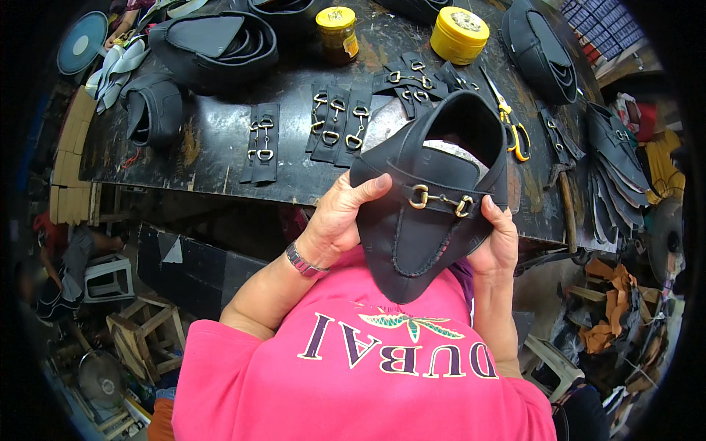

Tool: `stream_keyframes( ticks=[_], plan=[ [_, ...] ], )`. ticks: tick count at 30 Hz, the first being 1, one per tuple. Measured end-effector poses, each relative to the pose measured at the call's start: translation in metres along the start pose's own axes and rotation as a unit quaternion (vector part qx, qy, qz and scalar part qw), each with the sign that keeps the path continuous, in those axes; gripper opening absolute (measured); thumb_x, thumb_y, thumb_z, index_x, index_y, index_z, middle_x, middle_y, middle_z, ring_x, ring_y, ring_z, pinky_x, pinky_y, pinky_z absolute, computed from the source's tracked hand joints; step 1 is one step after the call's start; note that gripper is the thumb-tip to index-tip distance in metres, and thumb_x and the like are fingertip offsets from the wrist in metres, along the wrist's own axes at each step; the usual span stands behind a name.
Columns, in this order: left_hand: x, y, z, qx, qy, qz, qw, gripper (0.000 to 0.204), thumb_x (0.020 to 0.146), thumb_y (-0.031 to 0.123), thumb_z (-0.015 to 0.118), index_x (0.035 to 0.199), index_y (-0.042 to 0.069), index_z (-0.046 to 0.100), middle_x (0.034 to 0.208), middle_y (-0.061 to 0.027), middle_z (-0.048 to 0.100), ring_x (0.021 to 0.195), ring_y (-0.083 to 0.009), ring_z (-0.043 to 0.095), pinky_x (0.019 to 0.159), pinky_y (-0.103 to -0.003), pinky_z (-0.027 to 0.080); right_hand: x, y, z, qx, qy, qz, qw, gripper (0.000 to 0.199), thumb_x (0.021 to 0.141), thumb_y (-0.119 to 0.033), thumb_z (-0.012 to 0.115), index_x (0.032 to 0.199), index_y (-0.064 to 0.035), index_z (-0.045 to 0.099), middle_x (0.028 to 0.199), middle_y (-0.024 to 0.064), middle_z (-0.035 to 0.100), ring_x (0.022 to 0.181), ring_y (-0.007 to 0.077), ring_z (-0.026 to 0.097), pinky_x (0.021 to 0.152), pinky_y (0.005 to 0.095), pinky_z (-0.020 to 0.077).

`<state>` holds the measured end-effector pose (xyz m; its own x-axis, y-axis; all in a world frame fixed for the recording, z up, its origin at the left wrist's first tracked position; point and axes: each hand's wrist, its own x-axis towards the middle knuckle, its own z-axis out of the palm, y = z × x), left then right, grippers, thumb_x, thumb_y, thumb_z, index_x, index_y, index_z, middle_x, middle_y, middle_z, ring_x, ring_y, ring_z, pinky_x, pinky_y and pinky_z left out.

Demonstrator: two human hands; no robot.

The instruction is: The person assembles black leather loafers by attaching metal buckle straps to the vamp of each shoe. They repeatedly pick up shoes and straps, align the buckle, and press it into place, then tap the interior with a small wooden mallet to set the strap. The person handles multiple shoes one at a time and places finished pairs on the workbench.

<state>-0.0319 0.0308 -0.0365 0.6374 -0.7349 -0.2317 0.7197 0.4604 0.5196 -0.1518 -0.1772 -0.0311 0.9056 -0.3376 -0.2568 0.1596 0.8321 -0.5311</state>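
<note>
In front of my chest I hold a black loafer upper (426, 246), its toe pointing down toward me and its opening tilted up. A gold horsebit on a black strap crosses its front, and a stitched seam curves around the toe panel. My left hand (340, 214) is closed on its left edge, thumb on the outside. On the opposite side my right hand (496, 244) grips the edge, thumb beside the horsebit. The fingers behind the upper are mostly hidden. Just beyond, black straps with gold bits (337, 126) lie on the dark table (213, 165).
Another pair of bit straps (265, 143) lies to the left. Yellow-handled scissors (507, 117) and a wooden tool handle (568, 209) are at the right. Two yellow-lidded containers, a small jar (338, 38) and a wider tub (460, 37), stand farther back, near bundled black uppers (213, 51).
</note>
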Motion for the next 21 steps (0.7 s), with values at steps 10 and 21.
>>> stream_keyframes(
  ticks=[10,21],
  plan=[
    [0.007,0.000,0.003,-0.051,-0.074,-0.093,0.992,0.056,0.084,0.014,0.074,0.132,0.000,0.052,0.122,-0.0136,0.064,0.110,-0.0250,0.064,0.098,-0.041,0.051,-0.014,0.008,0.007,0.025,-0.013,-0.014,0.999,0.045,0.084,0.001,0.067,0.127,0.0028,0.054,0.116,0.0135,0.066,0.104,0.0270,0.066,0.094,0.0427,0.0536],
    [0.004,0.026,0.030,0.065,-0.034,-0.055,0.996,0.043,0.080,-0.003,0.072,0.122,0.002,0.060,0.114,-0.0087,0.067,0.101,-0.0181,0.064,0.093,-0.033,0.051,-0.014,-0.004,0.009,-0.037,0.011,-0.035,0.999,0.045,0.084,0.004,0.065,0.127,0.0018,0.053,0.112,0.0130,0.067,0.099,0.0246,0.068,0.092,0.0407,0.0548]
  ],
)
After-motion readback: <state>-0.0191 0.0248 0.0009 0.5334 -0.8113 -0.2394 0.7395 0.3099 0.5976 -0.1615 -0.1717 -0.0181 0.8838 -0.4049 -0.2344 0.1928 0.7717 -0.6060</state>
